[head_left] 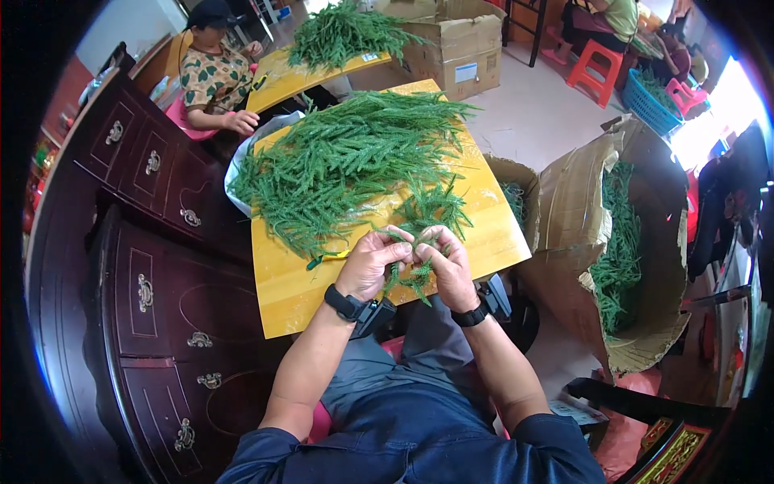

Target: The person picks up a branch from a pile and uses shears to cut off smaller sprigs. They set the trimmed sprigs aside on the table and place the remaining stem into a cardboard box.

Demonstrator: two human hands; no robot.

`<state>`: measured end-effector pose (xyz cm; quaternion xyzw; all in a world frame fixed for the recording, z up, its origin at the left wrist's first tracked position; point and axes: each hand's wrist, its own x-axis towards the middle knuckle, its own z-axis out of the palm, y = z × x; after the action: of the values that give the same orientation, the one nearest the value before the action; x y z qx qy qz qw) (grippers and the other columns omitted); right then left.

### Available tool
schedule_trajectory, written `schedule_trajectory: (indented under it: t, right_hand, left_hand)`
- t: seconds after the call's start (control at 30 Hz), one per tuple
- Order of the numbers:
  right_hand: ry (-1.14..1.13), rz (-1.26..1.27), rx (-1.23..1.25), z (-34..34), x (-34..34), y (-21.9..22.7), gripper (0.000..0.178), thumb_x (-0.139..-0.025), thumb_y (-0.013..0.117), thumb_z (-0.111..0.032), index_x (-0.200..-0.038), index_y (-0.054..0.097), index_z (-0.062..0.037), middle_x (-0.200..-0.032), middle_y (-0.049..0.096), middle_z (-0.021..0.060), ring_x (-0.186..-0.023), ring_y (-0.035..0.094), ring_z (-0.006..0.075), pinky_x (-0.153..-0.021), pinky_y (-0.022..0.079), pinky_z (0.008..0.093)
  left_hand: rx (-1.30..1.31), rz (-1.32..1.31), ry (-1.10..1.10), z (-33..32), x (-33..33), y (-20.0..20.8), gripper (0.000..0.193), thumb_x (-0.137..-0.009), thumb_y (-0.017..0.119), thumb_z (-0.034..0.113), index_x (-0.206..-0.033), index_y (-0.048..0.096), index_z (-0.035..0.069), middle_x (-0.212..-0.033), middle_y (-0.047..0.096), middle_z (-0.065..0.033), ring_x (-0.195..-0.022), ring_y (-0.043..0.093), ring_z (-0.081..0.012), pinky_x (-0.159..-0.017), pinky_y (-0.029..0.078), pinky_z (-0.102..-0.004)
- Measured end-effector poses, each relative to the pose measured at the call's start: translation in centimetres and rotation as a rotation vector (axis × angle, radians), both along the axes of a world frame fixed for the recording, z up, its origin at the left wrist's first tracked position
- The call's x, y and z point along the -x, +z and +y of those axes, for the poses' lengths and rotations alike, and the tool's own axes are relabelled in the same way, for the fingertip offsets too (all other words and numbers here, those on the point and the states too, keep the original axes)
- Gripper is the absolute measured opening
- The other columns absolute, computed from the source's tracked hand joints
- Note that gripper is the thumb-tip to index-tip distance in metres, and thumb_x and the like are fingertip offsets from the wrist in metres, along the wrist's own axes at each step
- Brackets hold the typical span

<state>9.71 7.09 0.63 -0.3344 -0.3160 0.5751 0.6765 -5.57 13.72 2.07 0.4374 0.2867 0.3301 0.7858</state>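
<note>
Over the near edge of a yellow wooden table (290,306), my left hand (375,260) and my right hand (447,262) meet, fingertips almost touching. Both are pinched on one green artificial pine sprig (418,282), whose lower tips hang below the fingers. Just beyond them lies a smaller clump of green sprigs (435,206). A large heap of the same sprigs (355,153) covers the far and left part of the tabletop. Beside my left hand is a yellow-handled tool (332,256), partly under the greenery; its kind is not clear.
At the right, a torn cardboard box (564,202) holds more greenery. Dark wooden drawers (145,290) stand close on the left. A co-worker (214,81) sits at a second yellow table (282,77), piled with sprigs. Farther off are a large carton (463,56), a red stool (597,68) and a blue basket (649,105).
</note>
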Motion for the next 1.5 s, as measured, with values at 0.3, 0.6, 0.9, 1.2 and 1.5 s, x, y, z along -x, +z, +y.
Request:
schedule_trajectory:
  t: [0.3, 0.6, 0.9, 1.2, 1.5]
  right_hand:
    - [0.091, -0.01, -0.013, 0.4, -0.7, -1.4, 0.002, -0.095, 0.057, -0.006, -0.096, 0.058, -0.0043, -0.087, 0.06, 0.0001, -0.082, 0.057, 0.0087, -0.075, 0.048, 0.0249]
    - [0.046, -0.158, -0.019, 0.3, -0.3, -1.3, 0.004, -0.094, 0.061, -0.005, -0.096, 0.059, -0.0048, -0.086, 0.063, -0.0003, -0.078, 0.058, 0.0073, -0.071, 0.048, 0.0225]
    - [0.191, -0.203, 0.045, 0.1, 0.2, -2.2, 0.005, -0.095, 0.062, -0.006, -0.098, 0.059, -0.0045, -0.086, 0.064, 0.0019, -0.078, 0.06, 0.0087, -0.073, 0.048, 0.0231]
    - [0.165, -0.162, 0.091, 0.2, 0.8, -2.0, 0.007, -0.098, 0.06, -0.012, -0.095, 0.057, -0.0063, -0.083, 0.062, 0.0025, -0.075, 0.059, 0.0105, -0.072, 0.047, 0.0245]
    - [0.12, -0.183, 0.068, 0.4, 0.7, -1.8, 0.006, -0.097, 0.06, -0.01, -0.095, 0.058, -0.0049, -0.083, 0.062, 0.0016, -0.073, 0.058, 0.0094, -0.07, 0.048, 0.0249]
  left_hand:
    - [-0.119, 0.071, 0.09, -0.2, -0.1, 0.1, 0.012, -0.09, 0.066, 0.006, -0.101, 0.066, 0.001, -0.082, 0.068, -0.0047, -0.071, 0.062, -0.0096, -0.063, 0.048, -0.0227]
    - [-0.165, 0.164, 0.018, -0.3, 1.0, 0.9, 0.011, -0.089, 0.066, 0.005, -0.1, 0.067, 0.003, -0.085, 0.069, -0.006, -0.072, 0.064, -0.0103, -0.063, 0.051, -0.0245]
    - [-0.115, 0.105, -0.061, -0.3, 3.1, -1.1, 0.014, -0.089, 0.067, 0.004, -0.103, 0.064, 0.003, -0.086, 0.07, -0.006, -0.075, 0.065, -0.0114, -0.067, 0.053, -0.0261]
    - [-0.146, 0.112, -0.01, -0.6, 2.9, -1.4, 0.01, -0.087, 0.067, 0.001, -0.096, 0.064, 0.003, -0.084, 0.069, -0.0044, -0.076, 0.066, -0.0105, -0.072, 0.053, -0.0252]
    - [-0.371, 0.147, 0.199, -2.0, 1.6, -1.2, 0.006, -0.087, 0.065, 0.0, -0.088, 0.062, 0.005, -0.078, 0.065, 0.0001, -0.068, 0.061, -0.0089, -0.063, 0.049, -0.0265]
